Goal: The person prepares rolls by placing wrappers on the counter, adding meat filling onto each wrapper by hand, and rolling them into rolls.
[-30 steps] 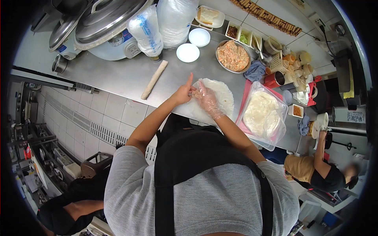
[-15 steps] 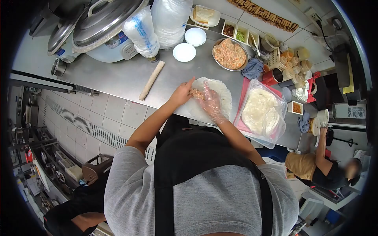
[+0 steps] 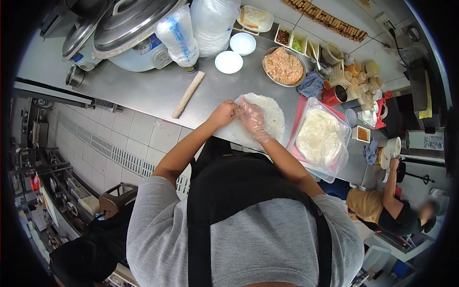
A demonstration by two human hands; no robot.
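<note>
A thin round dough sheet (image 3: 271,111) lies flat on the steel counter in front of me. At its left edge my left hand (image 3: 224,115), bare, has its fingers curled in beside a small lump of meat filling (image 3: 236,111). My right hand (image 3: 253,118), in a clear plastic glove, rests over the sheet with its fingers drawn together against that filling. Most of the filling is hidden between the two hands. Left of them lies a rolling pin (image 3: 188,94). A metal bowl of orange-flecked meat filling (image 3: 283,67) stands beyond the sheet.
To the right, a plastic tub (image 3: 346,143) holds dough (image 3: 318,136) on a pink board. White bowls (image 3: 229,62), bagged stacks (image 3: 214,26) and large lidded pots (image 3: 138,36) line the back. Condiment containers crowd the right. A co-worker (image 3: 377,203) stands at far right, another person at lower left.
My right fingers have curled in from a more stretched position, and less filling shows between the hands. My left hand stays at the sheet's edge. The whole view has shifted slightly.
</note>
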